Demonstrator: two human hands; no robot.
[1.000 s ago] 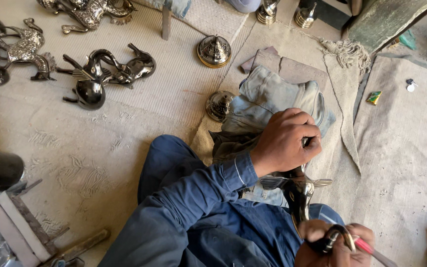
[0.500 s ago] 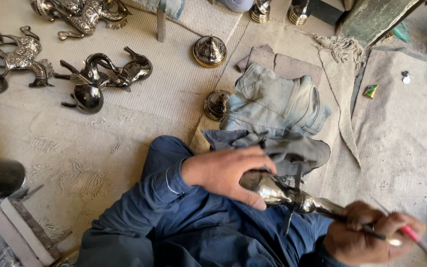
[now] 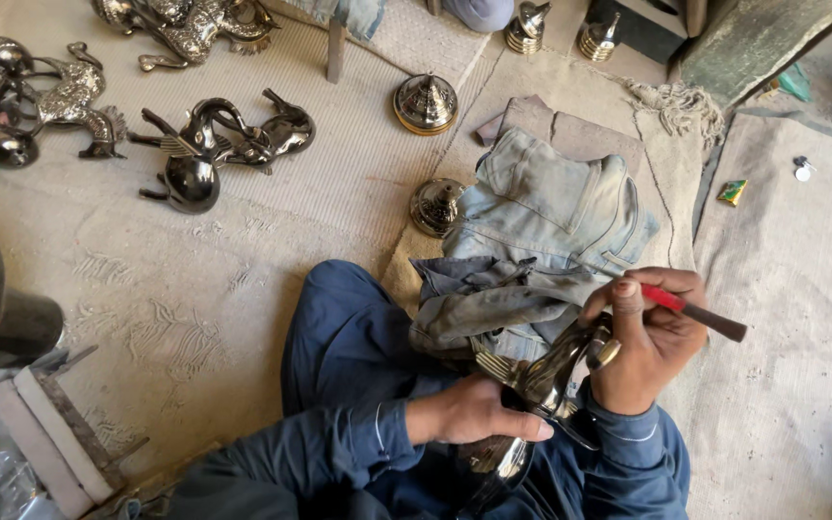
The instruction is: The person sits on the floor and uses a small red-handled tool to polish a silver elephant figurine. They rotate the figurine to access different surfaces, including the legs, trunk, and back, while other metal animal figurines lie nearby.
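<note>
Here, notes from the head view, looking down at the lap.

Left hand: the left hand (image 3: 479,419) lies across the lap, fingers wrapped over the lower part of a shiny metal piece (image 3: 541,385), grasping it.
Right hand: the right hand (image 3: 647,337) is clenched around a red-handled tool (image 3: 695,310); the dark end of the tool sticks out to the right past the knuckles, and the working end is hidden behind the fingers.
Metal piece: it sits in the lap between the two hands, touching both; its upper curve reaches up against the right hand, its lower part runs under the left hand toward the bottom edge. Exact shape cannot be told.
Cloth: a worn pair of jeans (image 3: 546,231) is bunched on the floor just beyond the knees, one grey fold draped onto the lap beside the metal piece.
Clothing: blue sleeves and blue trousers (image 3: 349,337).
Floor: woven mats (image 3: 243,250) cover it.
Near the jeans: a small metal dome (image 3: 435,205) touches the jeans' left edge; a second, brass-rimmed dome (image 3: 426,102) stands farther up.
Far left: polished bird-shaped figures (image 3: 209,149) lie well apart from the hands.
Right side: a small green packet (image 3: 732,192) on the mat.
</note>
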